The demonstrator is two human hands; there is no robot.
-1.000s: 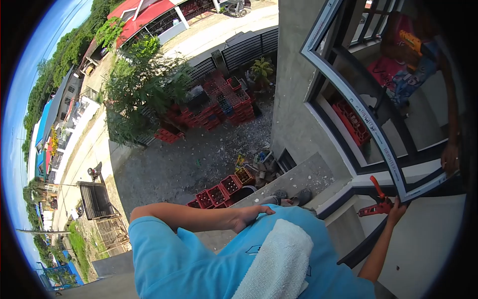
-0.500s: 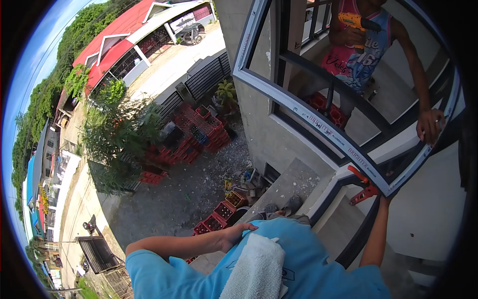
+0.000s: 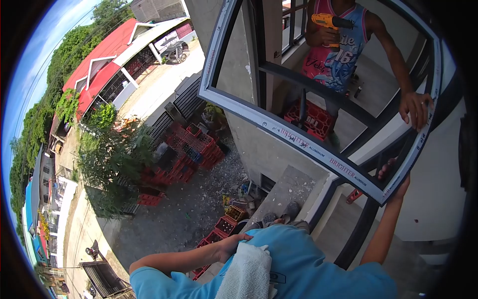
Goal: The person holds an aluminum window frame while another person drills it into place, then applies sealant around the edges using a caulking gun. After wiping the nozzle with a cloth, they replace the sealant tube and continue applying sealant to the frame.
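My right hand (image 3: 400,188) grips the lower corner of a window sash (image 3: 298,142) with a grey frame, its fingertips showing through the glass. Protective tape printed "BRIGHTER ALUMINUM" covers the frame. The sash hangs tilted in front of the window opening. Just behind its lower edge, part of a red clamp (image 3: 354,196) shows. My left hand (image 3: 233,246) rests at my waist against my blue shirt (image 3: 298,254), beside a white towel (image 3: 249,274); its fingers are mostly hidden. Behind the sash, another person's hand (image 3: 417,109) touches its right side.
That person's other hand holds a yellow and black drill (image 3: 328,22). A red crate (image 3: 311,119) stands behind the glass. Below are a concrete ledge (image 3: 289,194), stacked red crates (image 3: 191,149) and a dark fence (image 3: 186,97). A dark fixed frame (image 3: 361,229) runs beside me.
The sash appears further left and slightly lower in view. My right hand's fingers now show through the glass, and the red clamp is mostly hidden behind the frame. My left hand stays at my waist.
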